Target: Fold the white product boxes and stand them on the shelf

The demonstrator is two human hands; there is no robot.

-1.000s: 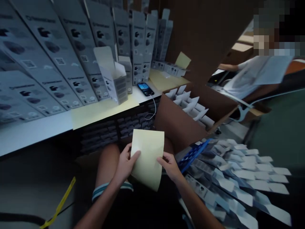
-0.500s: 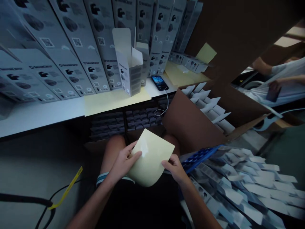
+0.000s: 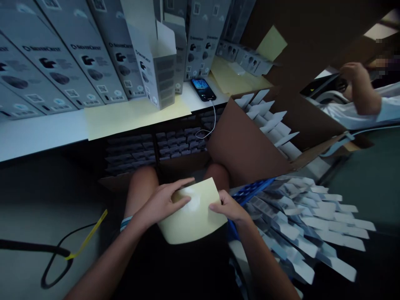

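left hand: laid over the upper left part of the yellow sheet, fingers spread long and nearly flat across its top edge, thumb under or behind; a light pinch, not a fist.
right hand: closed on the sheet's right edge, fingertips curled over it, thumb hidden behind the paper.
yellow sheet: held between both hands above the lap, well below the bench's front edge; tilted nearly flat, lower edge bowed downward, a glossy patch at the middle.
bench: white top; a second yellow sheet lies at the front edge, an open grey carton standing on its rear part.
back of bench: rows of grey printed cartons leaned against each other.
phone: flat near the bench's front edge, right of the open carton, screen lit, cable hanging over the edge.
brown box: right of the knees, white folded inserts upright inside.
flat cartons: fanned in a pile at lower right, over a blue crate.
other person: an arm at far right, apart from the sheet.
handling judgement: the sheet looks thin and slippery; it is best gripped at opposite edges with even tension, creases avoided, the glossy face kept free of fingertips.
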